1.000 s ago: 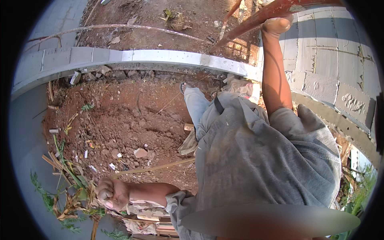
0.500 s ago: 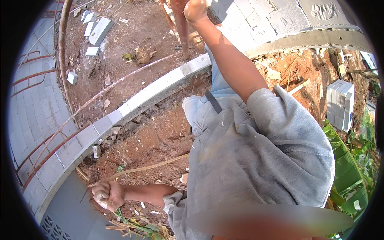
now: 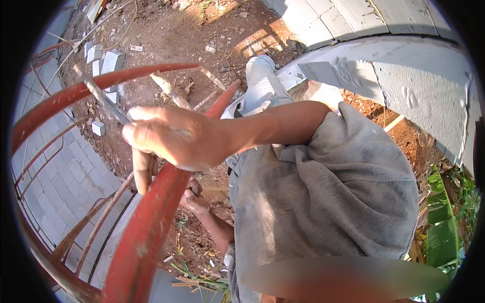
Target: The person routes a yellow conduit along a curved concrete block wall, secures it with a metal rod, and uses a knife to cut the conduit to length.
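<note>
My right hand [image 3: 172,139] is closed over a red metal scaffold tube [image 3: 139,242], with its fingers curled down the tube's left side. A grey metal rod [image 3: 98,93] juts up-left from beside that thumb and index finger. My left hand [image 3: 194,199] is curled just behind and right of the tube, partly hidden by it; what it holds, if anything, I cannot make out. My jeans-clad leg [image 3: 260,83] reaches forward over the dirt.
Red scaffold bars [image 3: 76,96] span the left side, beside a block wall [image 3: 70,171]. Loose white blocks [image 3: 111,63] lie on the dirt. Grey block walls [image 3: 409,91] rise at right, with banana leaves [image 3: 439,217] below.
My right hand has come down and left from the top of the view with the red tube. My left hand has moved up and right toward it. The view has shifted.
</note>
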### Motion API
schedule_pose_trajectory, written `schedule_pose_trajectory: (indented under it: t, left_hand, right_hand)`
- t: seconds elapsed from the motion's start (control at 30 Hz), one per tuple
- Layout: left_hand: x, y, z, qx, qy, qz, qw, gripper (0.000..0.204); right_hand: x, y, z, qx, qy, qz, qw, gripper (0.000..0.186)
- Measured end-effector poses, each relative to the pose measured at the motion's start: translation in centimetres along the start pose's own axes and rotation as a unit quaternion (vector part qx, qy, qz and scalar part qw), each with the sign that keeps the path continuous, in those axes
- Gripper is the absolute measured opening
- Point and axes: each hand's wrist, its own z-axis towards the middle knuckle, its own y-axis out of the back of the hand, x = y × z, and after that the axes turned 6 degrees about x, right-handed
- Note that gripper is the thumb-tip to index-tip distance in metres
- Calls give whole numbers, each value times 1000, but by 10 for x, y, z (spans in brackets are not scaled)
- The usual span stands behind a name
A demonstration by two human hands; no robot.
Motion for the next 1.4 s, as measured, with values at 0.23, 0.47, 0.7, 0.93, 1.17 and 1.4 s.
schedule_pose_trajectory:
  t: [0.23, 0.47, 0.7, 0.93, 1.17, 1.4]
  left_hand:
    - [22, -76, 113, -23, 239, 13, 971, 45]
    - [10, -127, 238, 5, 323, 23, 946, 45]
    - [19, -142, 306, 9, 346, -2, 938, 44]
    - [40, -143, 333, 4, 351, -40, 936, 44]
    - [87, -161, 359, -50, 362, -113, 924, 44]
    - [176, -189, 427, -94, 395, -192, 893, 44]
  right_hand:
    - [-50, 203, 70, -160, -41, 31, 986, 34]
    - [-136, 477, -42, -445, -406, -306, 737, 38]
    - [-77, 541, -305, -325, -719, -378, 485, 53]
    - [-40, 535, -288, -507, -675, -203, 496, 28]
    - [-72, 582, -69, -369, -607, -307, 633, 28]
    - [-166, 655, 97, -218, -555, -411, 690, 44]
